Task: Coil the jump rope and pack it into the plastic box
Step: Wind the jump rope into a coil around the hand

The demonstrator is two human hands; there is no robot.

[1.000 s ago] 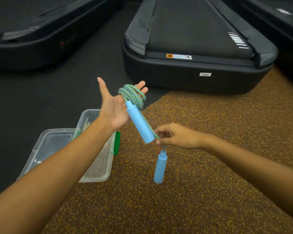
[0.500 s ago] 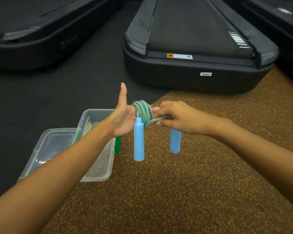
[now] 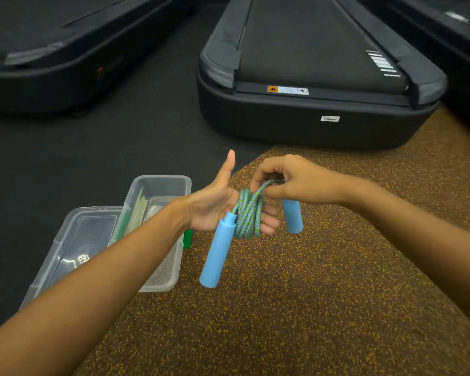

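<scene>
The rope [image 3: 248,213] is wound in a tight bundle of blue-green loops around the fingers of the left hand [image 3: 215,210], which is held flat and open, thumb up, palm facing right. It clamps nothing — the coil simply hangs on the fingers. One handle [image 3: 218,251] dangles from the near side of the coil, its long axis slanting down and toward the person. The right hand [image 3: 291,183] is closed in a pinch on the last strand at the top of the coil, touching the left fingertips. The second handle [image 3: 292,215] hangs just below that pinch, nearly upright, so only a short tail is left to wind.

The box [image 3: 160,232] sits open on the floor, down and to the left of both hands, beyond the left wrist, with its lid [image 3: 73,248] lying beside it on the far left. Its long axis runs away from the person, roughly in line with the left forearm.

By my reading, coiling is almost done — what remains is securing the tail and slipping the bundle off the fingers. The left hand is the nearer one to the box. The dangling handles would have to be laid along the box's length to fit; left loose, the coil could spring open once off the fingers.
</scene>
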